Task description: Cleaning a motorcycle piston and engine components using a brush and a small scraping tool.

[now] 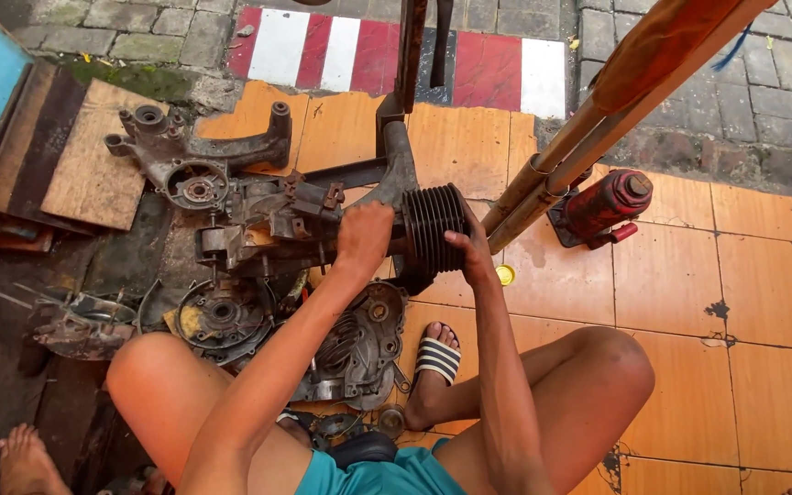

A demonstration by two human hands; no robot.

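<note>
Here the left hand (364,234) clamps the engine crankcase (272,225) to steady it, while the right hand (471,257) wraps fingers around the finned cylinder (433,225) seated between both palms.

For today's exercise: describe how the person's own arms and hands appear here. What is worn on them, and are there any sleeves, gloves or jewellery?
Both arms are bare from shoulder to fingertip: no sleeves reach them. The left hand and right hand wear no gloves, and no watch, bracelet or ring shows. The fingers look smudged with dark grime. The only upper garment visible is a teal fabric top at the picture's bottom edge.
</note>
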